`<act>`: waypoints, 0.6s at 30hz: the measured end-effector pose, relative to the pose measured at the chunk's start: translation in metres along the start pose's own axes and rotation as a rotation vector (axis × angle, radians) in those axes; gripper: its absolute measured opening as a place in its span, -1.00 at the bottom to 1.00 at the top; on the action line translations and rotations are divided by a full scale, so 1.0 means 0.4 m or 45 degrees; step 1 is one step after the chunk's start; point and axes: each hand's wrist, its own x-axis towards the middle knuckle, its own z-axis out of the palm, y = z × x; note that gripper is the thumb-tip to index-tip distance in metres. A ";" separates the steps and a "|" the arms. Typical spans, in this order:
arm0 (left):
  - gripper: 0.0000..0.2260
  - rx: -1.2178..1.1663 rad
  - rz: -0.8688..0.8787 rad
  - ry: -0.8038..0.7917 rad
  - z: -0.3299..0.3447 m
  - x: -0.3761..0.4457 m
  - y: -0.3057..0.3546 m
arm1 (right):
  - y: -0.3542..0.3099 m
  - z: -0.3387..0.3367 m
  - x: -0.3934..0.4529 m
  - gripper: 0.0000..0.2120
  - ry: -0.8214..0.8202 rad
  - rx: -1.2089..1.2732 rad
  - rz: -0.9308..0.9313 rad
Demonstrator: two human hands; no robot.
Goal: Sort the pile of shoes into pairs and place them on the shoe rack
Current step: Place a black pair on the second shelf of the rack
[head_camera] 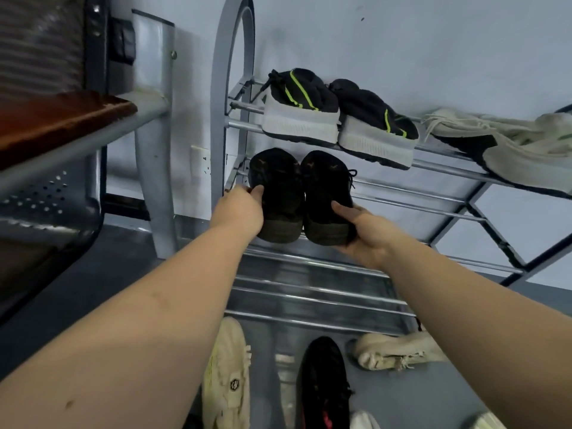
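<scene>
Two black shoes sit side by side at the left end of the metal shoe rack's [402, 193] middle shelf. My left hand [240, 212] grips the left black shoe [277, 187] along its outer side. My right hand [360, 230] holds the right black shoe [328, 190] at its heel, thumb on top. On the top shelf stand a pair of black shoes with green stripes and white soles [334, 116] and a pair of white shoes [507, 144]. On the floor below lie a cream shoe [227, 376], a black shoe with red [323, 382] and another cream shoe [396, 351].
A metal bench with a brown cushion [62, 119] stands at the left, close to the rack's arched side frame [223, 88]. The rack's bottom shelf bars [309, 292] carry nothing. A pale blue wall is behind the rack. More pale shoes peek in at the bottom right.
</scene>
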 end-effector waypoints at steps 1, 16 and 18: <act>-0.61 -0.002 -0.013 -0.003 -0.001 0.002 -0.003 | 0.005 0.002 0.005 -0.62 -0.002 -0.012 0.009; -0.30 0.046 0.147 -0.340 -0.011 -0.035 -0.047 | 0.009 -0.004 0.007 -0.64 0.217 -0.609 -0.106; -0.22 0.130 0.218 -0.357 -0.017 -0.039 -0.050 | 0.018 -0.008 -0.003 -0.43 0.277 -0.682 -0.150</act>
